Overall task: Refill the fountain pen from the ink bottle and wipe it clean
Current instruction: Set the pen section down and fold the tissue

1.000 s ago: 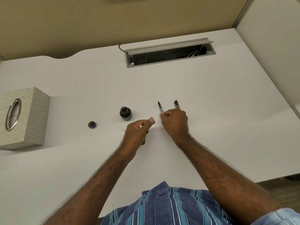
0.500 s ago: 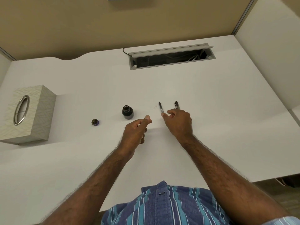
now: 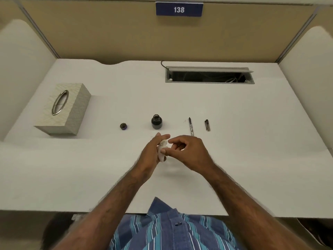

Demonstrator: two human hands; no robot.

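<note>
Lying on the desk (image 3: 252,141), fountain pen (image 3: 191,126) sits just beyond right hand (image 3: 189,152), nib away, untouched. Left hand (image 3: 153,152) grips wadded tissue (image 3: 162,150); right hand's fingers curl loosely at it. Count: 1 pen, 1 pen cap (image 3: 207,125), 1 ink bottle (image 3: 156,121), 1 bottle cap (image 3: 123,126), 1 tissue box (image 3: 63,110).

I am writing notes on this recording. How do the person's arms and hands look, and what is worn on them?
Both forearms are bare and hairy up to the frame edge. The left hand and the right hand show no gloves, rings or watch. A blue striped button shirt covers the chest.
</note>
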